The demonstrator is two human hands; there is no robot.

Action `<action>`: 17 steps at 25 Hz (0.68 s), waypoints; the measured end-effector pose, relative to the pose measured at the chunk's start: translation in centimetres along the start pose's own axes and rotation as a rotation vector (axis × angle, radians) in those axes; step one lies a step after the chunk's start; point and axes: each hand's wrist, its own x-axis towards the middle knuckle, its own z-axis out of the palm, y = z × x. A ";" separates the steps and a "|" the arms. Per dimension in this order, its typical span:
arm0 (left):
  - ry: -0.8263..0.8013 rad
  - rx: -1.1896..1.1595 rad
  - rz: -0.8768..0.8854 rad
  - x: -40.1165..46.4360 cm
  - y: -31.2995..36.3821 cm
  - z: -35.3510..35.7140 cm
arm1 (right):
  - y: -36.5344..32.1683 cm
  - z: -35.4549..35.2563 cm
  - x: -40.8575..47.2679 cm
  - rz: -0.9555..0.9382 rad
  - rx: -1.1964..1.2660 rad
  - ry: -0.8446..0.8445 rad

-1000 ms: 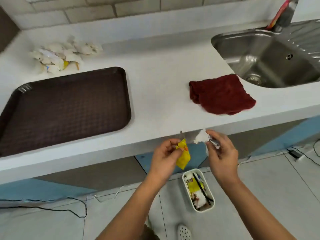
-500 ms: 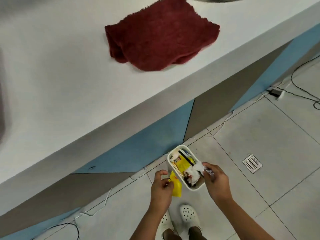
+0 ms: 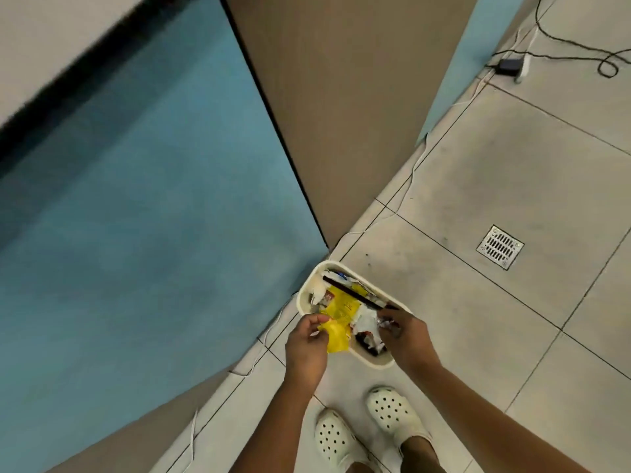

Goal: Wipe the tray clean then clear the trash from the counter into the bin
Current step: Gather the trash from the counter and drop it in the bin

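A: We're looking straight down at the floor, and both hands are over the bin [image 3: 377, 360], the small cream tub sitting on the tiles right against the foot of the blue panel [image 3: 143, 213].

B: Left hand [image 3: 305, 349] first: the fingers are curled and pinching a yellow wrapper [image 3: 336, 336], which hangs over the near left rim of the bin.

A: And the right hand [image 3: 406, 336]?

B: Fingers bent around a small crumpled scrap [image 3: 387, 324], whitish with a bit of shine. It's gripped at the fingertips, just above the bin's right side. Most of the scrap is hidden by the fingers, so I can't tell you what it is.

A: The bin already has plenty in it.

B: It does. A larger yellow packet [image 3: 341, 307] lies near the middle, white crumpled paper [image 3: 367, 319] sits beside it, and a dark thin stick [image 3: 355, 295] lies slantwise across the top, its far end poking over the right rim.

A: What about the worktop?

B: Only a pale blurred edge of it [image 3: 41, 39] shows in the top left corner. The tray is out of shot, so nothing to report there.

A: Around the feet?

B: Two white perforated clogs [image 3: 392, 413] just behind the bin. A metal floor drain [image 3: 500, 246] sits well off to the right, and a black cable [image 3: 580, 46] runs to a plug block in the top right. A thin white wire [image 3: 406, 189] trails along the base of the brown panel [image 3: 341, 97].
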 end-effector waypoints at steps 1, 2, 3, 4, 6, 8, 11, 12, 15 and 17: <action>-0.005 0.021 0.006 1.4 -0.4 0.5 | 0.5 0.6 0.9 0.000 -0.017 -0.011; -0.011 0.032 0.012 2.7 -0.7 1.0 | 1.1 1.2 1.8 -0.019 -0.044 -0.015; -0.011 0.034 0.020 4.0 -1.1 1.5 | 1.5 1.8 2.7 -0.040 -0.077 -0.018; -0.004 0.038 0.033 5.2 -1.4 2.0 | 1.9 2.3 3.5 -0.054 -0.101 -0.020; 0.027 0.048 0.049 7.0 -1.8 2.9 | 2.6 3.1 4.6 -0.046 -0.126 -0.033; 0.032 0.025 0.035 8.3 -2.2 3.6 | 2.9 3.6 5.3 -0.038 -0.163 -0.092; -0.054 0.111 -0.049 8.8 -3.4 4.0 | 3.8 4.0 5.5 0.009 -0.298 -0.249; -0.074 0.170 -0.093 8.4 -3.9 3.8 | 4.1 3.9 5.2 0.045 -0.277 -0.254; -0.058 0.235 -0.125 6.2 -5.3 2.8 | 5.1 3.0 3.4 0.147 -0.136 -0.170; -0.049 0.200 -0.110 4.7 -5.0 1.9 | 5.1 2.3 2.2 0.145 -0.120 -0.129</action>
